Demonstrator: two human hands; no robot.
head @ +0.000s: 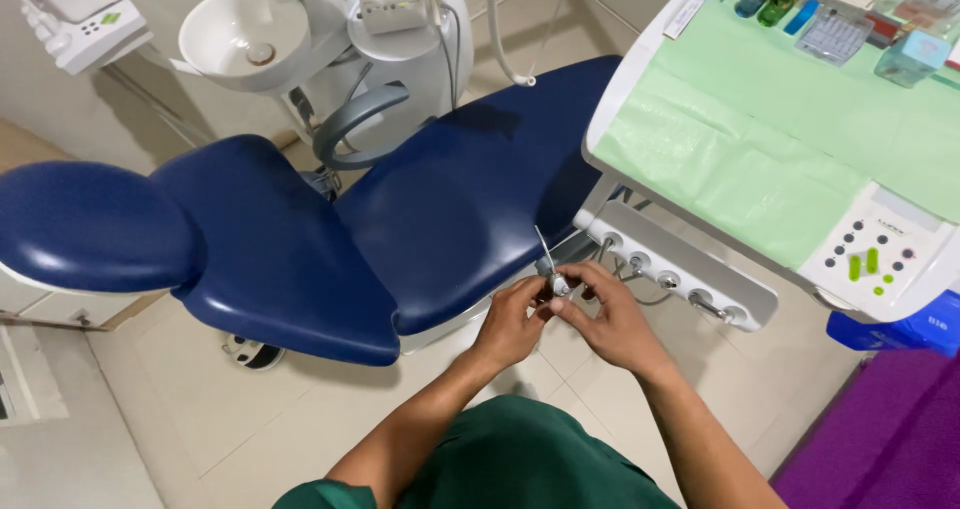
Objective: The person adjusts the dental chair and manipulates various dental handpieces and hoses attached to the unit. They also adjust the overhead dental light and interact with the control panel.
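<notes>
Both hands meet low in the middle of the view, just near of the dental chair's seat edge. Left hand is curled, fingertips pinching a small silver tool; right hand comes in from the right, thumb and forefinger closed on the same tool at its lower, thicker end. The two hands touch at the fingertips. The tool's thin metal tip points up and slightly left, crossing in front of the dark blue seat. What kind of tip it carries is too small to tell.

Dental chair: dark blue padding, laid nearly flat, headrest at far left, seat running right toward the hands. It lies between the person and the white unit behind it.

Right of the hands, just beside them: a white holder rail with a row of round sockets, a hose or two hanging under it. Above the rail, a white instrument tray covered with a pale green paper sheet. At the far right edge of the tray, a cluster of small blue, green and clear boxes. Near right corner of the tray: a control panel with dark and green buttons.

Far, behind the chair: white rinse bowl on a white column, grey armrest curving below it.

Person's green top shows at the near edge. Purple surface at near right. Floor is pale tile.
</notes>
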